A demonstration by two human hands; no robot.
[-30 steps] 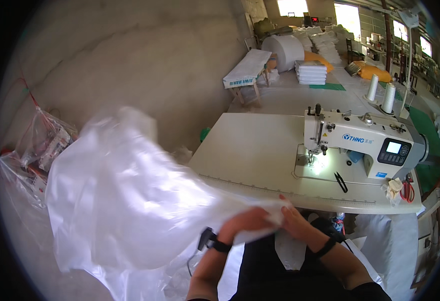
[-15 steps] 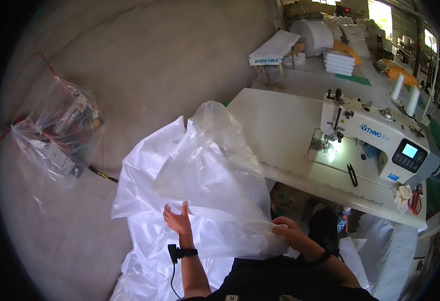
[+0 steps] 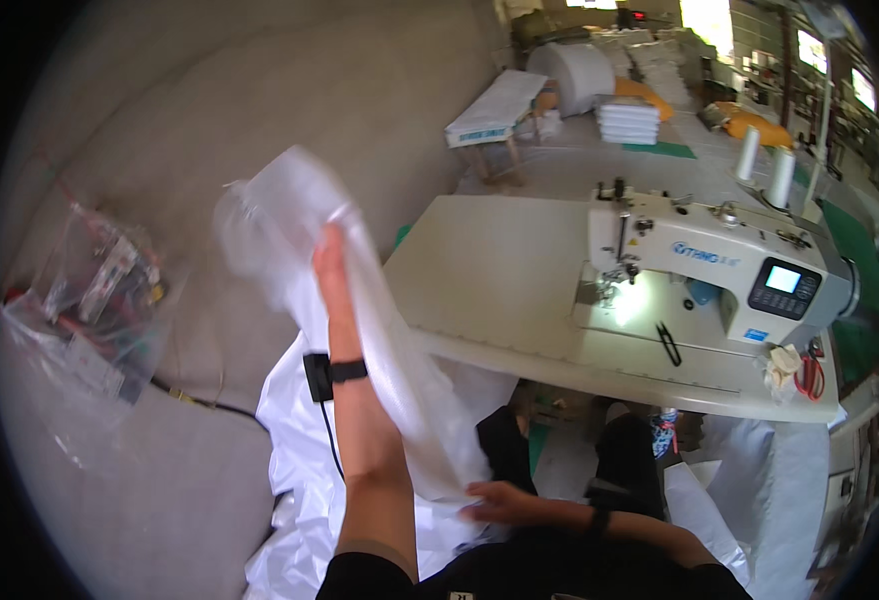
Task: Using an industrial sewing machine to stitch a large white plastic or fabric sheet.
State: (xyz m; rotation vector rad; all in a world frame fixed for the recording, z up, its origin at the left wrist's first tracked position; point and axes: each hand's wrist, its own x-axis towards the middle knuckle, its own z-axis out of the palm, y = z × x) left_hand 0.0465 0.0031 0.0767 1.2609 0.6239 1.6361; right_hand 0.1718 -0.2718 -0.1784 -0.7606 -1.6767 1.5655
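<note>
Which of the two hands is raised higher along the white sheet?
The left hand: it is stretched out and lifts the translucent white sheet, while the right hand holds the sheet low, near the body.

A white sewing machine (image 3: 704, 275) sits on a pale table (image 3: 499, 270); a clear bag of clutter (image 3: 94, 300) lies on the floor.
</note>
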